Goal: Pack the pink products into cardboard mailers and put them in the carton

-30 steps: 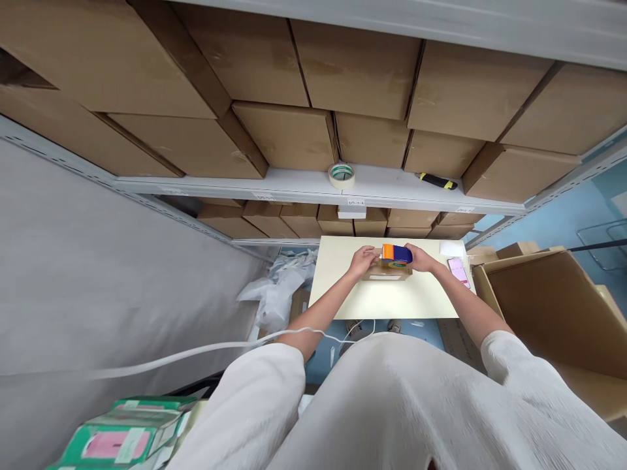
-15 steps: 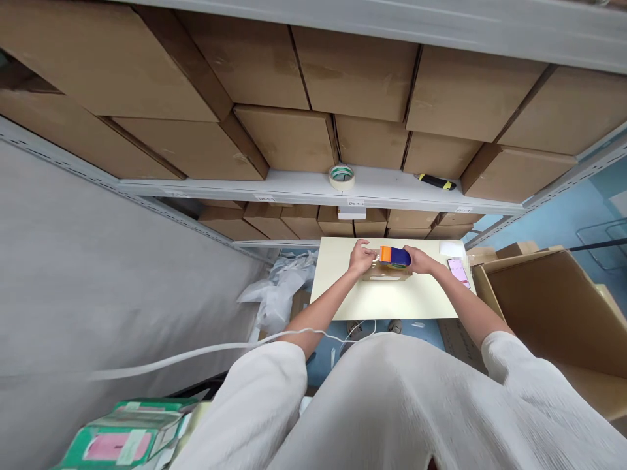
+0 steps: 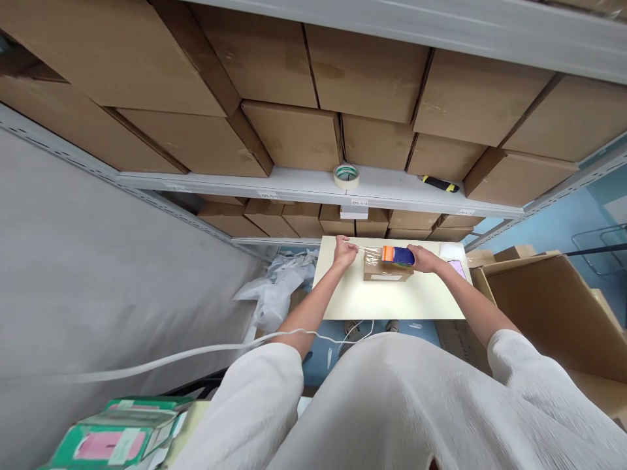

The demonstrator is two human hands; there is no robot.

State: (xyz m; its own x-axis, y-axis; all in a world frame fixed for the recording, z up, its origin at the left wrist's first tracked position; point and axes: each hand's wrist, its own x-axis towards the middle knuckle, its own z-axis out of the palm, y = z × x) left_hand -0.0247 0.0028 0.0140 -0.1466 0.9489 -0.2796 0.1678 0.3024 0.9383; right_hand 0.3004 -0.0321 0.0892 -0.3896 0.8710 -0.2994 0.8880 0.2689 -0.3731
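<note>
A small cardboard box [image 3: 386, 270] with a white label on its near side sits on the pale yellow tabletop [image 3: 362, 303]. My right hand [image 3: 421, 258] grips a blue and orange tape dispenser [image 3: 399, 255] just over the box's top. From the dispenser, a strip of clear packing tape [image 3: 371, 252] stretches leftward. Its free end is pinched in the fingers of my left hand [image 3: 345, 251], which is held off the box's left side.
On the shelf ahead lie a tape roll [image 3: 346, 176] and a yellow-black utility knife [image 3: 439, 183], below stacked cartons [image 3: 365, 72]. A phone [image 3: 457, 268] rests at the table's right, beside a large open carton [image 3: 553, 307]. White plastic wrapping [image 3: 274, 287] lies left.
My left hand has moved left, away from the dispenser, and the strip of clear tape between my hands has grown longer. My right hand and the box stay nearly in place.
</note>
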